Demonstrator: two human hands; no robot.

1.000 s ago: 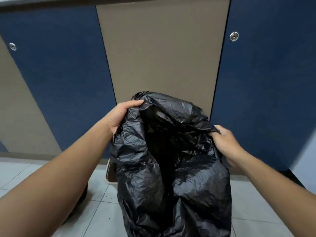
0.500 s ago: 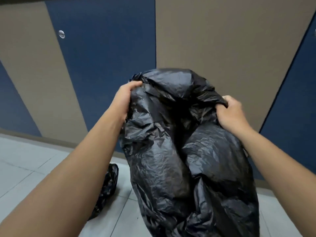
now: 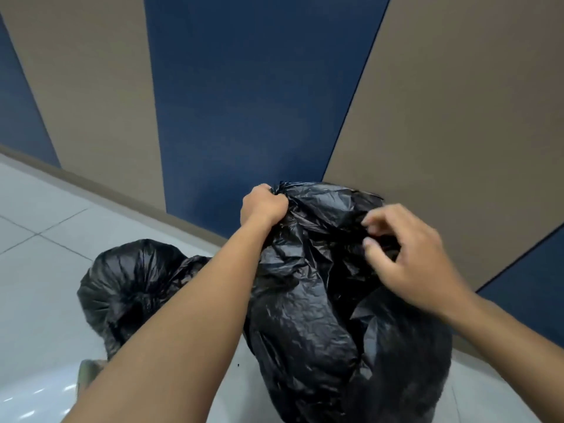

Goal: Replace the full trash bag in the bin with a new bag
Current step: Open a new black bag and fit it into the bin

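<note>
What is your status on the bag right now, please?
Left hand grips bag top. Right hand loose at its rim, grip unclear. Tied bag on floor behind.

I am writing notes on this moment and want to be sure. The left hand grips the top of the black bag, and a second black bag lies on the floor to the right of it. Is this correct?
Not quite. The head view shows the second black bag on the floor to the left, behind the left forearm. The left hand does grip the top of the black bag.
</note>
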